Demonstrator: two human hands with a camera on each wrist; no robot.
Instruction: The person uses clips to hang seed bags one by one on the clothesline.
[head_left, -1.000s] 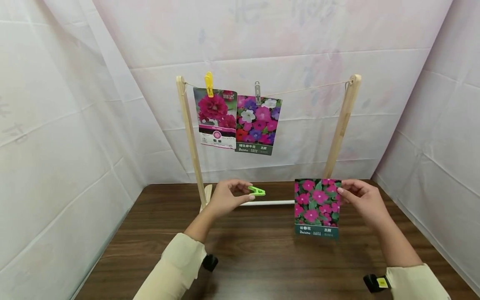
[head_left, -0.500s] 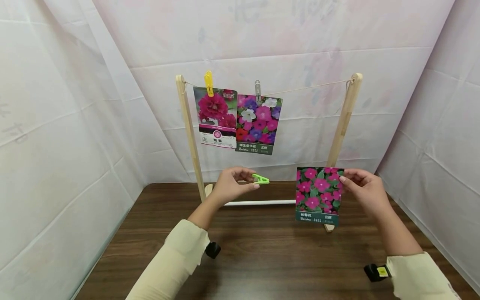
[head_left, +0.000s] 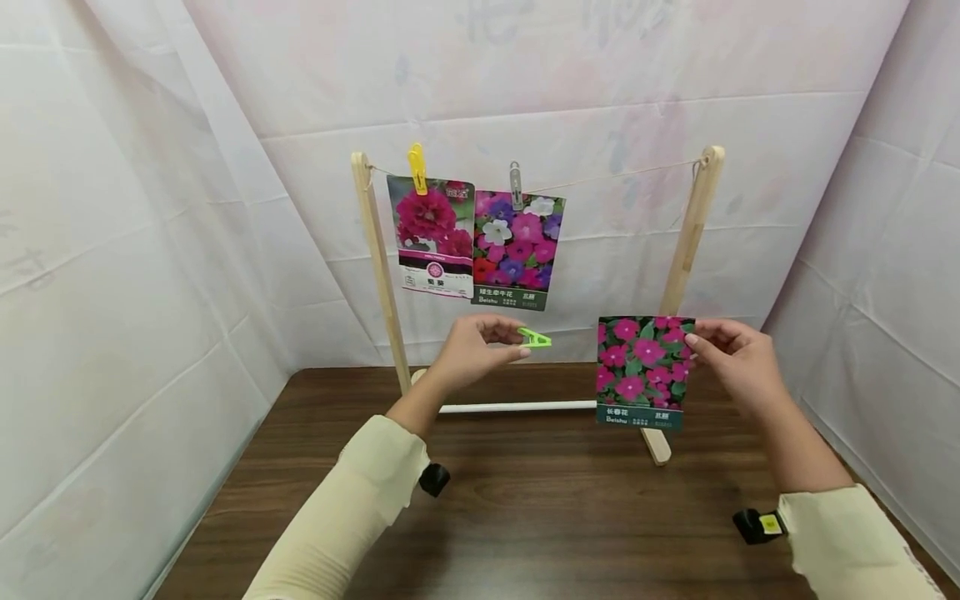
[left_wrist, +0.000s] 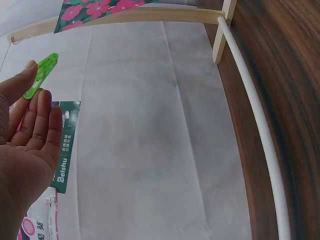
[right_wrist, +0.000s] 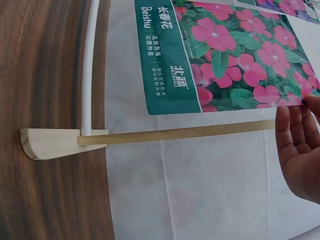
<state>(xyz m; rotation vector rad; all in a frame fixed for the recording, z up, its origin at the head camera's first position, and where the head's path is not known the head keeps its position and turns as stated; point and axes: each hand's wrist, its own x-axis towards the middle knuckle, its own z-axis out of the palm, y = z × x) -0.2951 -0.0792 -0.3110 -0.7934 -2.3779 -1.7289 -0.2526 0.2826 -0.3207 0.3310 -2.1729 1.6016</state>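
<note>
My left hand pinches a light green clothespin by its handle end between thumb and fingers, its tip pointing right. In the left wrist view the clothespin stands out past the thumb. With thumb and fingers, my right hand pinches the upper right edge of a seed packet printed with pink flowers and a dark green band. The packet hangs upright in front of the rack's right post, below the string.
A yellow clothespin and a grey one hold two other flower seed packets on the string's left half. Wooden posts and a white bar form the rack, standing on a brown table before a white cloth backdrop.
Both hands have risen, moving slightly right: the left with the green clothespin, the right with the pink-flowered packet. The two hanging packets stay in place.
</note>
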